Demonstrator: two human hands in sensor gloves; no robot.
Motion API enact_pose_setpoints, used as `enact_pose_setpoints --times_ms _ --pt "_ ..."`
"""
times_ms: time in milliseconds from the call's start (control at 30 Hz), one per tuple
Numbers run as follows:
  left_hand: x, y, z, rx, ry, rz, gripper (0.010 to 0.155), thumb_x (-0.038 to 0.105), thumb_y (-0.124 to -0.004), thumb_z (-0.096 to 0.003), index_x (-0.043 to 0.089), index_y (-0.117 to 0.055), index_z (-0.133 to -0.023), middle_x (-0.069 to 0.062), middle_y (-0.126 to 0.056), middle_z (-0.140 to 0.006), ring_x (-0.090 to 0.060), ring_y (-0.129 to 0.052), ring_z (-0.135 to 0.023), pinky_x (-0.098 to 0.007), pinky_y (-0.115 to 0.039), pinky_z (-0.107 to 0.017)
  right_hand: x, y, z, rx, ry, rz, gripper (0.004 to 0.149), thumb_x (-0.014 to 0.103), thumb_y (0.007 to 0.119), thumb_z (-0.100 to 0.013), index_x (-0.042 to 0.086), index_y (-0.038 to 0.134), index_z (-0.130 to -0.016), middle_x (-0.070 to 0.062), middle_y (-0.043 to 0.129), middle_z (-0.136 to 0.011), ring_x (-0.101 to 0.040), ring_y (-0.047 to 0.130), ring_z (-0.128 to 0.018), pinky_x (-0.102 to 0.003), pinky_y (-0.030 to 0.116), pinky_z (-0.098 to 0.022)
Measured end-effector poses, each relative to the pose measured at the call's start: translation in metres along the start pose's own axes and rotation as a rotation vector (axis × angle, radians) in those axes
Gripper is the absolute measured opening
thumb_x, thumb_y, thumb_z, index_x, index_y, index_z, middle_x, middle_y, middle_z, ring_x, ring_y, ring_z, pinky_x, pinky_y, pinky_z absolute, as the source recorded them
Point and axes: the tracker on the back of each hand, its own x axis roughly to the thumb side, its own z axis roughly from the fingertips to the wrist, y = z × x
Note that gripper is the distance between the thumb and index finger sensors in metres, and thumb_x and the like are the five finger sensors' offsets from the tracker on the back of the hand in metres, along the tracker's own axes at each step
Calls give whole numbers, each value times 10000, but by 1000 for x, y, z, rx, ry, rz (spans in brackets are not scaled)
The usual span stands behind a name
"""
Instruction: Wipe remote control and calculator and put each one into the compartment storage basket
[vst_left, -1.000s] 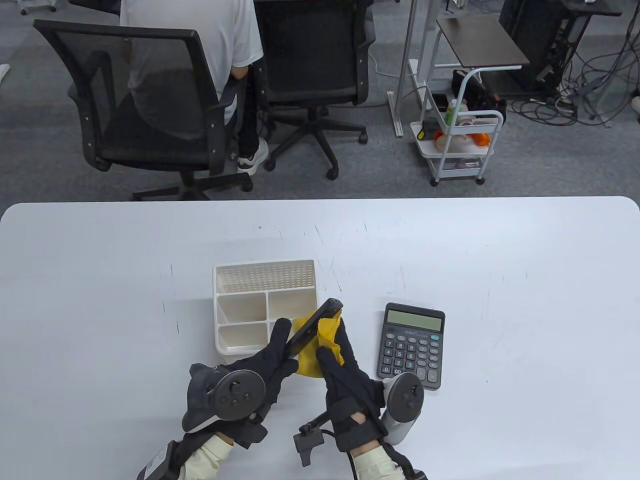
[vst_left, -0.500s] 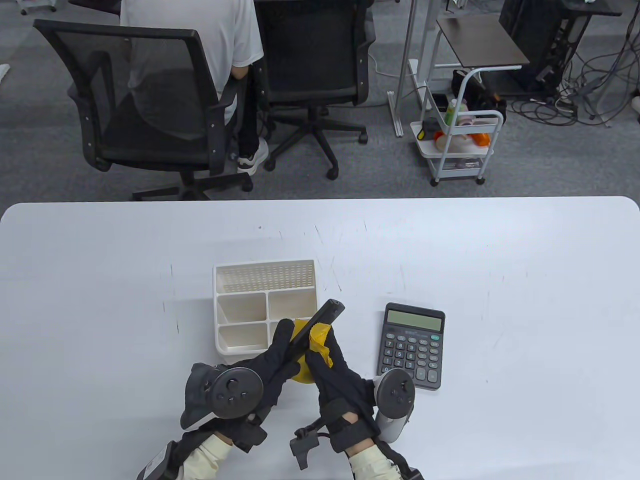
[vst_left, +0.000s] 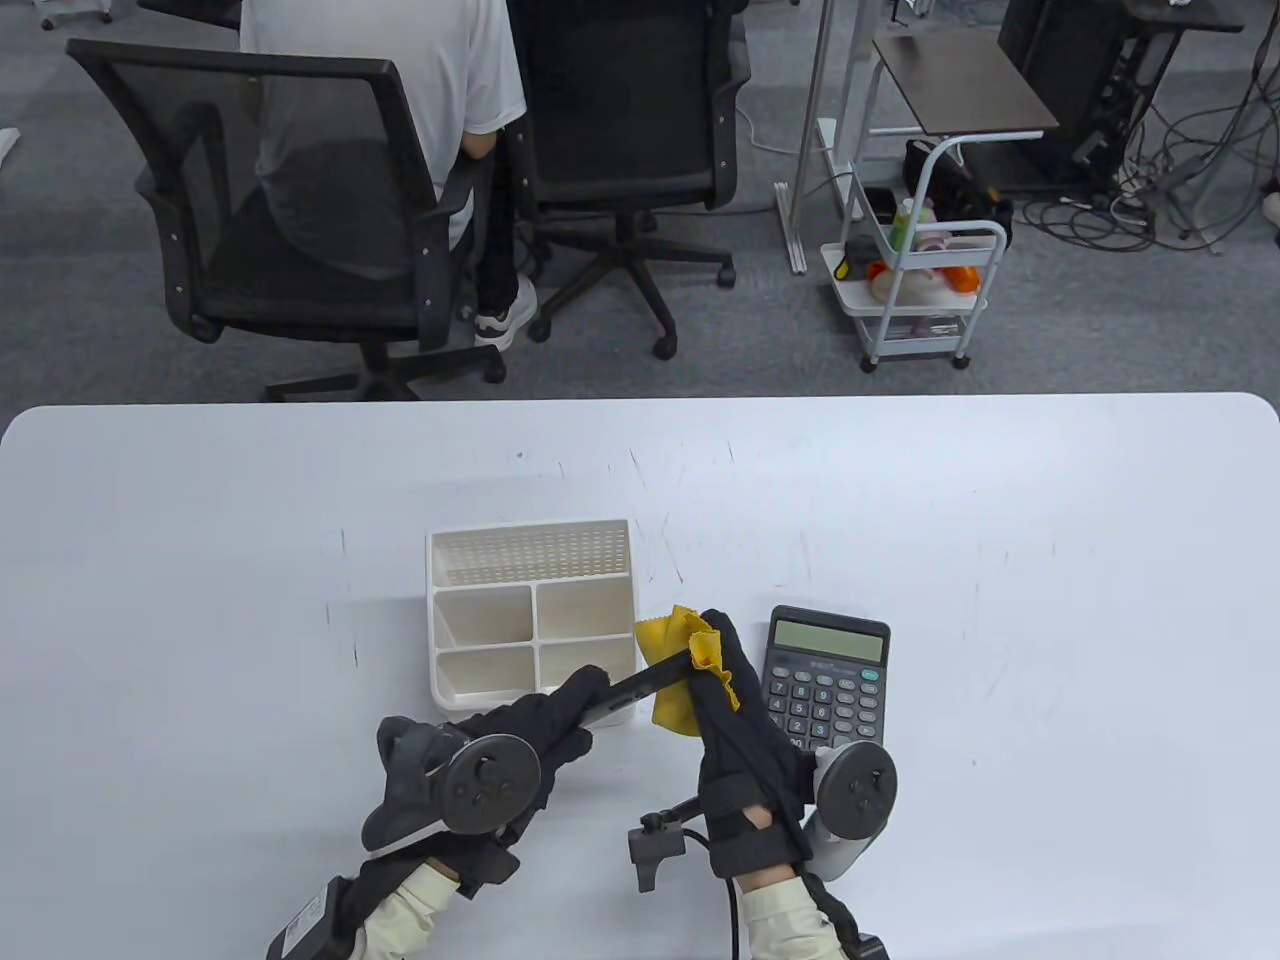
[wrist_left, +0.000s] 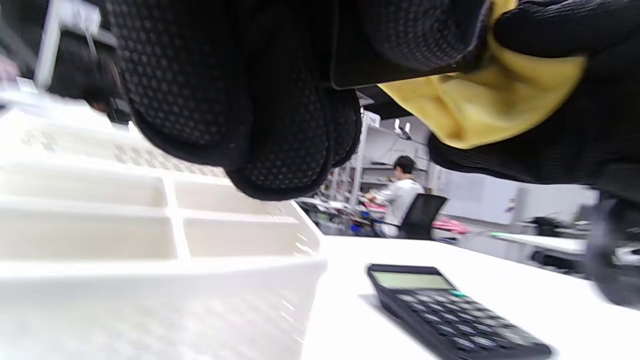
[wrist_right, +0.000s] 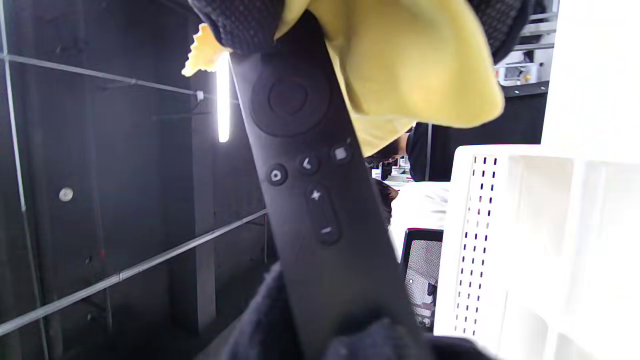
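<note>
My left hand (vst_left: 560, 715) grips the near end of a slim black remote control (vst_left: 640, 688) and holds it above the table, just right of the basket. The right hand (vst_left: 720, 665) pinches a yellow cloth (vst_left: 672, 675) around the remote's far end. The right wrist view shows the remote (wrist_right: 310, 190) with its round pad and small buttons facing the camera, the yellow cloth (wrist_right: 400, 65) bunched over its top. A dark calculator (vst_left: 825, 685) lies flat on the table to the right, also seen in the left wrist view as the calculator (wrist_left: 450, 310).
The white compartment storage basket (vst_left: 432, 620) stands left of the hands, with a perforated back section and four small cells, all holding nothing. Beyond the table's far edge are office chairs, a seated person and a small white cart.
The remote has swung from pointing up-right to lying nearly level. The right hand with the cloth has slid from the remote's middle out to its far end, towards the calculator.
</note>
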Motion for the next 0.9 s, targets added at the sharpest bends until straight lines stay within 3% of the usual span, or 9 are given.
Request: enact_pose_setpoints --times_ms 167,400,567,667,900 --pt "-10 9 3 56 91 -172 499 404 -770 -475 408 -727 -973 -33 -1023 -777 -171 -1124 -534 -369 -973 -391 6 11 4 50 -98 179 543 214 665 -582 -3 584 -1074 -325 647 -1049 -425 821 -836 -621 657 -585" --pt "-11 10 2 41 45 -144 492 440 -777 -475 377 -754 -962 -12 -1040 -748 -169 -1135 -515 -371 -976 -382 14 14 6 59 -244 453 568 220 675 -577 -5 547 -1083 -300 654 -1059 -443 794 -865 -637 644 -590" --pt "-18 16 5 162 6 99 483 446 -812 -461 384 -786 -940 -9 -1070 -697 -160 -1153 -467 -367 -990 -340 9 5 1 13 -139 354 562 203 703 -565 -27 581 -1063 -303 727 -1010 -405 868 -800 -608 685 -571" --pt "-20 19 7 206 39 107 478 444 -818 -461 387 -795 -935 -11 -1077 -686 -150 -1158 -443 -357 -997 -321 5 4 0 20 -102 370 563 195 729 -553 -56 602 -1040 -258 856 -911 -327 959 -696 -569 740 -541" --pt "-36 31 9 216 173 38 483 420 -802 -477 378 -777 -958 -27 -1044 -746 -157 -1139 -482 -364 -985 -355 -3 4 -1 33 24 158 518 175 739 -548 -31 663 -1017 -232 888 -878 -296 978 -646 -558 748 -532"
